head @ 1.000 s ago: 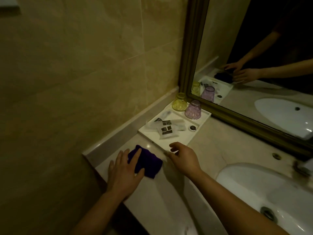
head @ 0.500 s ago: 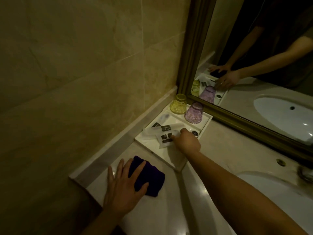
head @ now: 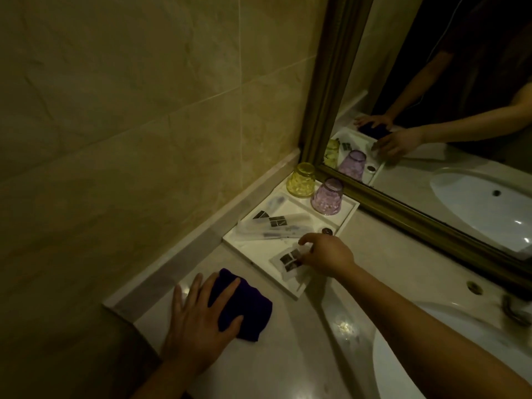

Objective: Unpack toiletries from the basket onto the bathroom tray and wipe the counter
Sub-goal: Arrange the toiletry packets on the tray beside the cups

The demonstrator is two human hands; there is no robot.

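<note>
A sachet (head: 290,262) is pinched by the right hand's (head: 326,254) fingers over the tray (head: 250,249); the cloth (head: 244,306) is pressed under the left hand's (head: 198,321) spread fingers.

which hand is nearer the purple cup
Right. The right hand is over the tray's near part, a little short of the purple cup; the left hand rests on the cloth, farther back.
</note>
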